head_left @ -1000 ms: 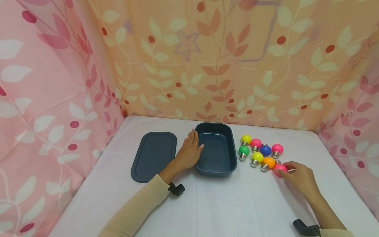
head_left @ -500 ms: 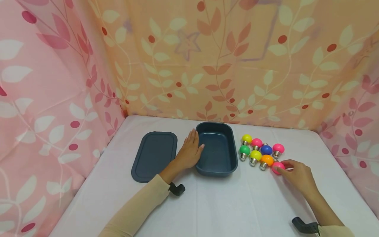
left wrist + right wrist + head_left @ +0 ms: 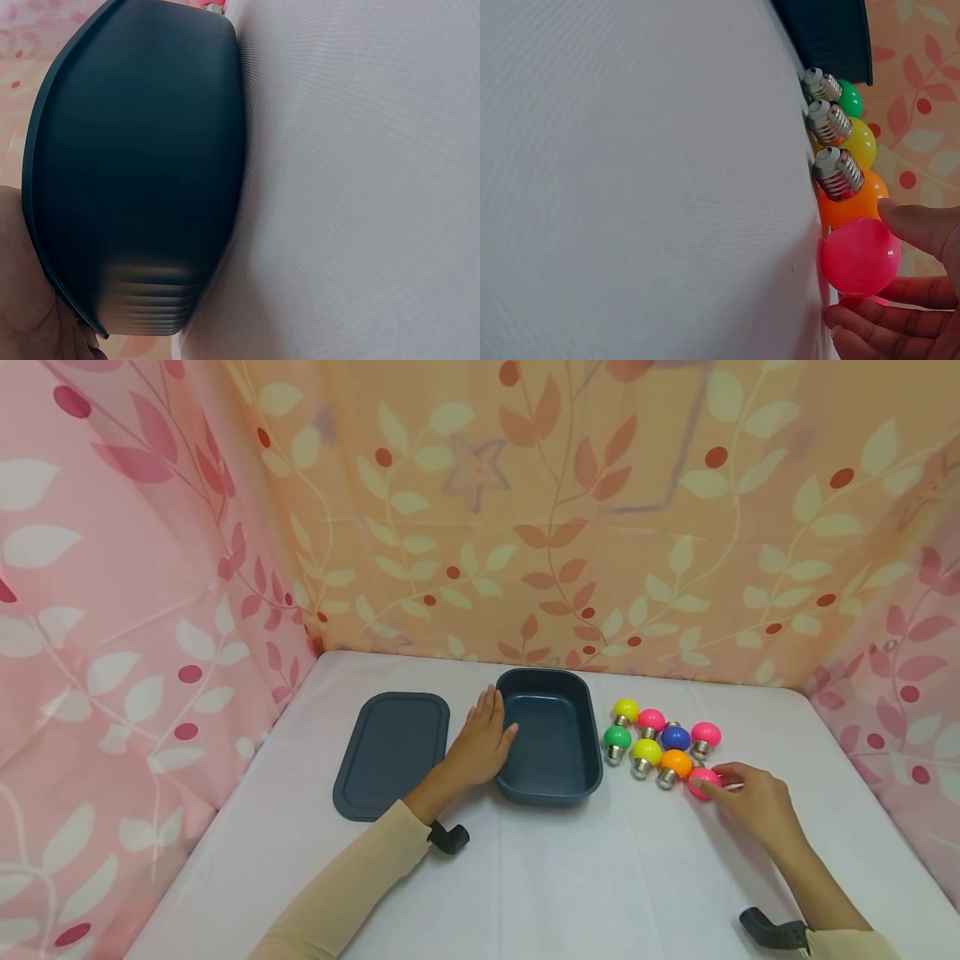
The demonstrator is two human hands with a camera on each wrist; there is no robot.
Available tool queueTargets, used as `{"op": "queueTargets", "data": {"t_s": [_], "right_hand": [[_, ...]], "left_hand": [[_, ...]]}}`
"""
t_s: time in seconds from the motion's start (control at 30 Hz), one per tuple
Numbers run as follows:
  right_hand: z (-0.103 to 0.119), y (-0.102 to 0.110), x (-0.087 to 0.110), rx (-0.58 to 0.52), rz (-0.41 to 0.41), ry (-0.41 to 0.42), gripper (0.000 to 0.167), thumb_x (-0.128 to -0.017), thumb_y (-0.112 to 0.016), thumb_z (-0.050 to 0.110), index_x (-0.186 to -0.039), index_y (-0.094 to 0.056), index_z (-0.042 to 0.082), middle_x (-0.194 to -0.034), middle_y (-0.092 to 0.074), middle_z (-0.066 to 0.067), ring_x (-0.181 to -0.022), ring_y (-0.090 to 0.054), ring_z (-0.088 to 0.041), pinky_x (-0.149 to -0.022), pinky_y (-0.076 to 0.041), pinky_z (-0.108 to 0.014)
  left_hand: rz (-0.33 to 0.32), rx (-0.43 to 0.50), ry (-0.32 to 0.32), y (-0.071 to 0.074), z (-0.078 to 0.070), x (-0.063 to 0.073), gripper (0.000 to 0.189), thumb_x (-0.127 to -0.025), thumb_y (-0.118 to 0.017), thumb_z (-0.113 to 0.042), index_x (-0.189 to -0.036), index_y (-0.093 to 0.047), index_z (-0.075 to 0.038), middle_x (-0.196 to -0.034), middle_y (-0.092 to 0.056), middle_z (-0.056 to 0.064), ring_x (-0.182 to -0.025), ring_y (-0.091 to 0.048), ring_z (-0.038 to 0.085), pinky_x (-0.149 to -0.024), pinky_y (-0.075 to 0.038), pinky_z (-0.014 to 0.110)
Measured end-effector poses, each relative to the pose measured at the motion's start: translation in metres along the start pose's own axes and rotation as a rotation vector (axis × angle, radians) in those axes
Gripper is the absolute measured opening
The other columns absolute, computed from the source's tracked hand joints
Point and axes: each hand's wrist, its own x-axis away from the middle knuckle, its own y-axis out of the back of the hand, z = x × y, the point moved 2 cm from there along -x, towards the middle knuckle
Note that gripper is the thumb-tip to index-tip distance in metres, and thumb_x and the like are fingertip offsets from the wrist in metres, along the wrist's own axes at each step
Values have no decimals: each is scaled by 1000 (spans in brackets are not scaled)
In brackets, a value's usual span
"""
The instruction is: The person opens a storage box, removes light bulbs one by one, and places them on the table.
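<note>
My left hand (image 3: 482, 742) lies with straight fingers along the left rim of a dark blue rectangular container (image 3: 576, 777). In the left wrist view, part of that hand shows against the rim of the container (image 3: 142, 150). At the front of a group of coloured light bulbs, my right hand (image 3: 757, 806) holds a pink bulb (image 3: 703, 782) between thumb and fingers. The right wrist view shows the round pink bulb (image 3: 861, 257) low at the table, beside an orange bulb (image 3: 855, 206). Its metal base is mostly hidden there.
A dark flat lid (image 3: 393, 756) lies left of the container. Grouped with the held bulb are a green bulb (image 3: 617, 737), a blue bulb (image 3: 676, 738), an orange bulb (image 3: 677, 764) and several yellow and pink ones. Patterned cloth (image 3: 420, 527) hangs behind the white table (image 3: 562, 885).
My right hand has shifted slightly left with the pink bulb, bringing it against the orange one. The orange and front yellow bulbs have moved a little left. My left hand has stayed put.
</note>
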Motion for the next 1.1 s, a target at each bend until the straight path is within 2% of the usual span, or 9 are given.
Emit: {"op": "queueTargets", "data": {"t_s": [0.2, 0.33, 0.43, 0.57, 0.83, 0.97, 1.1], "right_hand": [[0, 1, 1, -6, -4, 15, 58, -92, -74, 39, -122, -64, -9, -103, -71, -23, -89, -65, -36, -65, -56, -36], [1, 1, 1, -13, -7, 22, 57, -93, -73, 39, -123, -64, -9, -102, -71, -24, -88, -66, -36, -64, -56, -35], [1, 1, 3, -10, -15, 27, 59, -94, -71, 42, -123, -64, -9, -103, -70, -24, -89, -66, -37, -65, -56, -39], [2, 3, 4, -1, -43, 33, 58, -97, -66, 45, -122, -65, -8, -106, -69, -27, -91, -65, -40, -69, -56, -49], [2, 17, 9, 122, -121, -14, 65, -101, -55, 52, -126, -62, -8, -118, -62, -36, -97, -60, -51, -68, -51, -62], [11, 24, 2, 155, -130, 2, 70, -101, -53, 55, -131, -58, -8, -126, -56, -38, -102, -57, -55, -71, -52, -65], [27, 33, -9, 151, -133, 62, 72, -101, -51, 56, -137, -54, -7, -133, -51, -39, -111, -53, -57, -80, -49, -70]], "left_hand": [[2, -2, 2, 0, 0, 1, 70, -112, -27, -42, -161, -2, 2, -169, 7, 17, -155, 12, 25, -124, -4, 45], [-7, 4, 1, 0, 1, 1, 70, -112, -30, -40, -161, -4, 3, -169, 5, 19, -155, 11, 26, -124, -5, 46], [-6, 5, 0, 2, 1, 1, 70, -112, -29, -40, -160, -5, 3, -169, 3, 20, -155, 9, 27, -124, -6, 47], [6, 17, 3, 5, 1, 1, 71, -111, -29, -42, -161, -5, 3, -169, 5, 18, -155, 8, 28, -124, -7, 49], [53, 147, 7, 6, 6, -4, 73, -111, -22, -49, -162, 4, -5, -169, 10, 15, -155, 11, 26, -123, -5, 54], [22, 172, 1, 21, 15, -3, 72, -110, -23, -52, -163, 2, -10, -169, 7, 14, -155, 8, 26, -123, -8, 54], [-25, 105, -33, 47, 29, -4, 70, -110, -31, -48, -164, -5, -11, -170, 1, 13, -156, 0, 28, -123, -11, 54]]}}
